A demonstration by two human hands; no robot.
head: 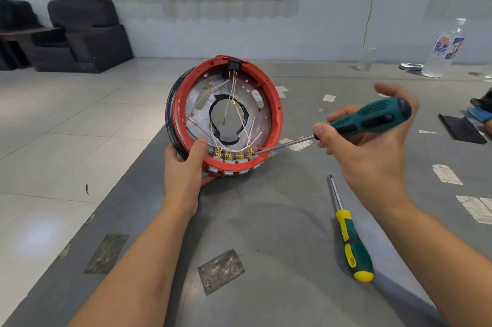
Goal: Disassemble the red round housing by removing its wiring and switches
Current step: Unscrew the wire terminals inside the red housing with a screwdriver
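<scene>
The red round housing (275, 102) stands tilted on its edge at the grey table's left side, its open face toward me. Inside are a silver plate, white wires (243, 120) and a row of brass switch terminals (231, 154) along the bottom rim; a black socket (233, 66) sits at the top. My left hand (186, 166) grips the lower left rim, thumb inside. My right hand (372, 140) holds a dark green screwdriver (372, 117), its tip touching the rightmost terminal.
A second screwdriver (351, 236) with a green and yellow handle lies on the table (266, 220) near my right forearm. A plastic bottle (446, 49) and a glass (368, 58) stand at the far right. A black strip (460, 129) lies at the right edge. The table's left edge drops to tiled floor.
</scene>
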